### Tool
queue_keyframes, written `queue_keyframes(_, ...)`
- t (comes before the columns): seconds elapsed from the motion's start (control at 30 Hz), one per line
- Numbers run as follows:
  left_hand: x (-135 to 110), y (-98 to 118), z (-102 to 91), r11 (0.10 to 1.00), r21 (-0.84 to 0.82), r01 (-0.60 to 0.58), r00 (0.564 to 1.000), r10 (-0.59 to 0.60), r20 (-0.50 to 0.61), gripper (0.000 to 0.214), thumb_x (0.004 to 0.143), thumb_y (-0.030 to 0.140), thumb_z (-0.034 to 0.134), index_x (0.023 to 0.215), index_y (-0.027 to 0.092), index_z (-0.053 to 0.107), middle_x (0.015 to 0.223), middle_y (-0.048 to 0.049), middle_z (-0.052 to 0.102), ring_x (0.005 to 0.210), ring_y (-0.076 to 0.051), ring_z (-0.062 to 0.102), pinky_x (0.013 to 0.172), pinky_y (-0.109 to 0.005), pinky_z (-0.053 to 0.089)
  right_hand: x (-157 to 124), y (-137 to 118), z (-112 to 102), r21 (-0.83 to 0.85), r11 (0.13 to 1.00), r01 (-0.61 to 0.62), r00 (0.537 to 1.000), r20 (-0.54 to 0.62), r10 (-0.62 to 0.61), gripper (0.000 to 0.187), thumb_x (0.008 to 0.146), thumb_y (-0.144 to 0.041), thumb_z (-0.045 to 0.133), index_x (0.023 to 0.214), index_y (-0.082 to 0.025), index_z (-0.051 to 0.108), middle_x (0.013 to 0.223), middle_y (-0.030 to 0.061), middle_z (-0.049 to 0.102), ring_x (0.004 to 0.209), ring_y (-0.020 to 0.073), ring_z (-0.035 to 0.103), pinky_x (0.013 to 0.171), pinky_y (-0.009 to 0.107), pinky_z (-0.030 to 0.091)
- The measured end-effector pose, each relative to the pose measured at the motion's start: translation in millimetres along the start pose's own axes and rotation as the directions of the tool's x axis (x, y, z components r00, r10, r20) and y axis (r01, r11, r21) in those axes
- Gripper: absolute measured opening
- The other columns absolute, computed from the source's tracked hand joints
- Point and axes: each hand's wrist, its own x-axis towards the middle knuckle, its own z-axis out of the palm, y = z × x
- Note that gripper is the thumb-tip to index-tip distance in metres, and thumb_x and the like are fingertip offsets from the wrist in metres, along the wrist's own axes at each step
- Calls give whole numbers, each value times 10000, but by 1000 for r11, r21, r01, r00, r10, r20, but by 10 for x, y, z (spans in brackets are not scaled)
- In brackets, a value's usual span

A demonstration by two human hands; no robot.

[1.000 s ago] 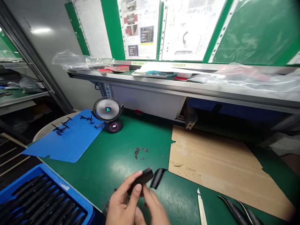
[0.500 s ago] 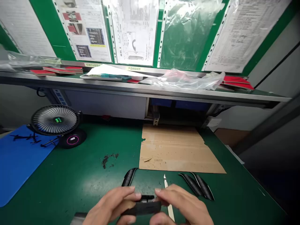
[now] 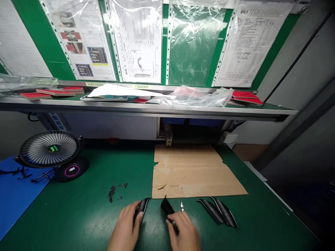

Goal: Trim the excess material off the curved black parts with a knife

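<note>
My left hand [image 3: 127, 225] is closed round a curved black piece with a pale edge [image 3: 142, 207], its thumb on the near side and its fingers on the far side. To the right of it, my right hand [image 3: 184, 230] pinches another curved black part [image 3: 166, 206], tilted with its pointed end away from me. Just beyond the right hand lies a craft knife [image 3: 182, 206]; only its blade end shows and the handle is hidden. Two more curved black pieces [image 3: 220, 212] rest side by side farther right on the green table.
A cardboard sheet [image 3: 191, 177] lies behind the hands. Black shavings [image 3: 113, 191] are scattered at left. A round fan [image 3: 52, 150] stands by a blue mat [image 3: 15, 198] with thin black parts. Above runs a shelf [image 3: 146, 108] with red-covered pads and plastic bags.
My hands have moved apart from the dark part both were holding. The left has taken hold of the pale-edged piece on the table; the right holds a black part. The view has shifted.
</note>
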Motion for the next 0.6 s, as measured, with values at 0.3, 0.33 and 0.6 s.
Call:
queue_keyframes(0.3, -22, 61, 307, 992, 124, 21, 999, -26, 41, 550, 905, 579, 249, 1164, 214, 570, 1204, -124, 581, 1191, -312, 456, 932, -464, 409, -155, -105, -85, -463, 803, 375, 906, 0, -423, 426, 917, -262, 466, 1341, -271, 498, 1432, -89, 429, 1280, 244, 446, 1115, 409, 280)
queue_keyframes(0.33, -21, 88, 302, 989, 146, 19, 1000, -22, 20, 542, 903, 581, 261, 1144, 205, 569, 1189, -126, 584, 1188, -316, 447, 933, -468, 394, -141, -156, -176, -481, 792, 375, 898, -26, -440, 405, 927, -252, 450, 1326, -279, 515, 1429, -98, 428, 1332, 240, 374, 1170, 447, 144)
queue_keyframes(0.6, 89, 150, 335, 953, 302, -30, 997, 50, -58, 369, 908, 421, 294, 999, 177, 556, 1046, -132, 602, 1067, -307, 476, 847, -430, 378, -18, -442, -290, -425, 855, 297, 829, -330, -452, 374, 932, -109, 388, 1099, -321, 647, 1238, -151, 592, 1357, 163, 334, 1183, 536, 64)
